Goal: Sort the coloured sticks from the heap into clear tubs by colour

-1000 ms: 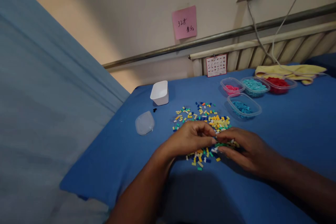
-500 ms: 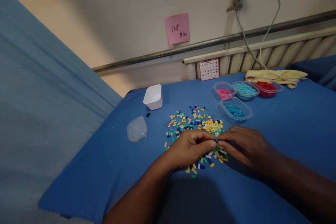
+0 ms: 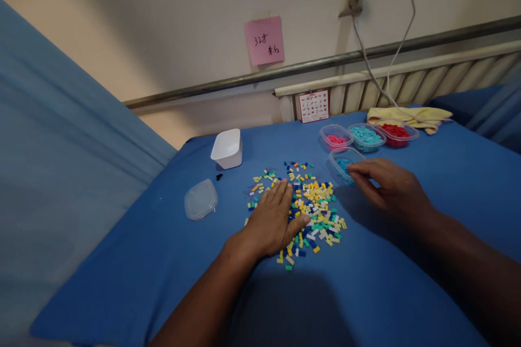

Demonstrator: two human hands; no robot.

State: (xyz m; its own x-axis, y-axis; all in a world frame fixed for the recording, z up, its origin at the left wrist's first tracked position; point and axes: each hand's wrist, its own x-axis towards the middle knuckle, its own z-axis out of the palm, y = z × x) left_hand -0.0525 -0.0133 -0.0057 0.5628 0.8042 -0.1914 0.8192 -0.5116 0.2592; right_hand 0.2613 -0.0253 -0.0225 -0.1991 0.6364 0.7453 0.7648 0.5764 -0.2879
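Note:
Small building bricks [image 3: 319,195] in yellow, white, green and dark blue lie loosely spread on the blue cloth. My left hand [image 3: 271,222] rests palm down on the left part of this spread, fingers stretched out and thumb apart. Over the front right edge of a clear tub [image 3: 334,161] of blue bricks, my right hand [image 3: 393,187] has its thumb and fingertips pinched together. Whatever is between those fingertips is too small or hidden to tell. The hand covers the right side of that tub.
Behind stand clear tubs of pink bricks [image 3: 336,141], light blue bricks [image 3: 366,136] and red bricks [image 3: 394,133], beside a yellow cloth [image 3: 407,116]. To the left are a white box [image 3: 227,150], a clear lid [image 3: 201,200] and small black bits [image 3: 219,177]. A cable [image 3: 366,59] hangs behind.
My hands have parted from where their fingertips met over the bricks. The left has flattened onto the spread; the right has moved up to the tub of blue bricks. The view has shifted slightly.

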